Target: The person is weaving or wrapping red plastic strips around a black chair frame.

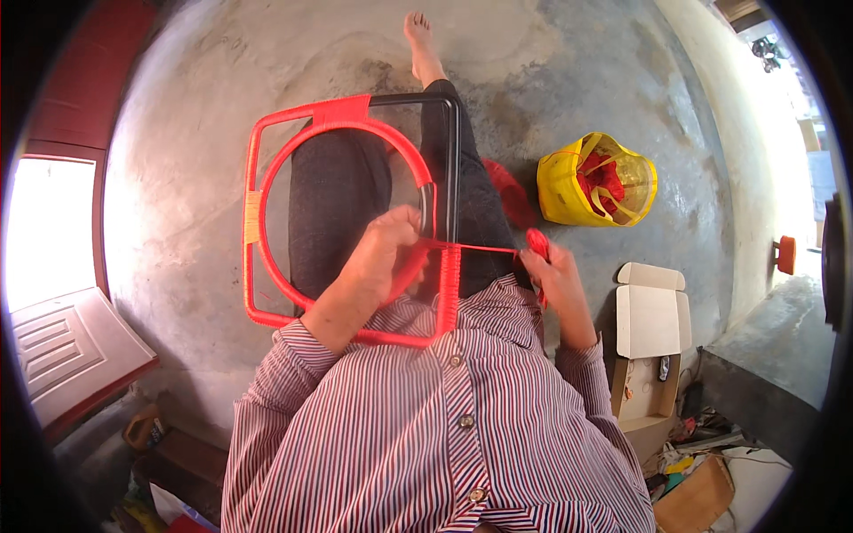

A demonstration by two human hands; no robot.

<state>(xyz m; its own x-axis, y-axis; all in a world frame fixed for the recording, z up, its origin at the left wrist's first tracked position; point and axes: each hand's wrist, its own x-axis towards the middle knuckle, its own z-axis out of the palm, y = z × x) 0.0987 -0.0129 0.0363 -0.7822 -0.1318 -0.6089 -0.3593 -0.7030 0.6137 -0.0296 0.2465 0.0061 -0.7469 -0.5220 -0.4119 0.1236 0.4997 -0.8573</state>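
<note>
A square frame (456, 169) with a round ring (275, 186) inside it rests over my lap. Red cord is wound round most of both; the frame's upper right corner and a short stretch of the ring are bare black. A yellow band (252, 218) crosses the left side. My left hand (382, 249) is closed around the ring's right part, its fingertips partly hidden. From there a red strand (480, 249) runs taut to my right hand (555, 275), which pinches it along with a small red bundle of cord (538, 241).
A yellow bag (560, 191) holding red cord stands on the concrete floor to the right, beside a red heap (511, 191). Nearer lies an opened cardboard box (649, 324), with clutter by a grey ledge (773, 355). A panelled board (75, 351) is at left.
</note>
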